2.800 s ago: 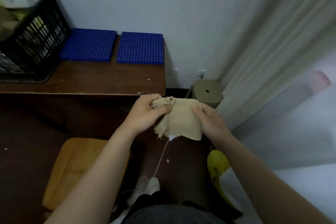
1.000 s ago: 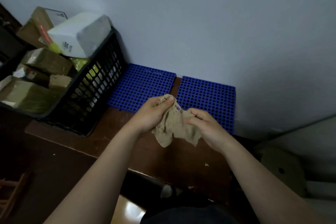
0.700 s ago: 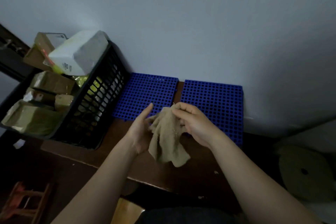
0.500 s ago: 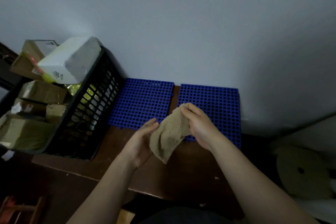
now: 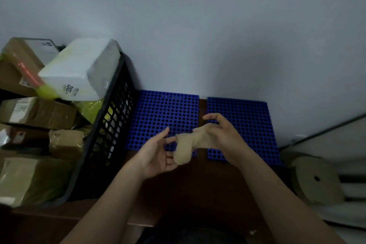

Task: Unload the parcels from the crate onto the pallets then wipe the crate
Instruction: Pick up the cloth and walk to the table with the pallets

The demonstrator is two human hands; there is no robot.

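A black plastic crate (image 5: 111, 140) stands at the left of the dark wooden table (image 5: 198, 188), piled with several parcels: a white one (image 5: 79, 69) on top and brown ones (image 5: 37, 113) below. Two blue perforated pallets (image 5: 164, 113) (image 5: 243, 125) lie flat against the wall, bare. Over the table in front of them my right hand (image 5: 223, 134) grips a bunched beige cloth (image 5: 190, 144). My left hand (image 5: 156, 154) is palm up with straight fingers, just under the cloth's hanging end.
A round beige stool (image 5: 315, 180) stands low at the right, past the table's end. A grey wall rises directly behind the pallets and crate. A yellow-green bag (image 5: 89, 107) lies among the parcels.
My left hand has let go of the cloth and opened beneath it, while my right hand keeps hold and has bunched it. The view has turned from the floor up to the table.
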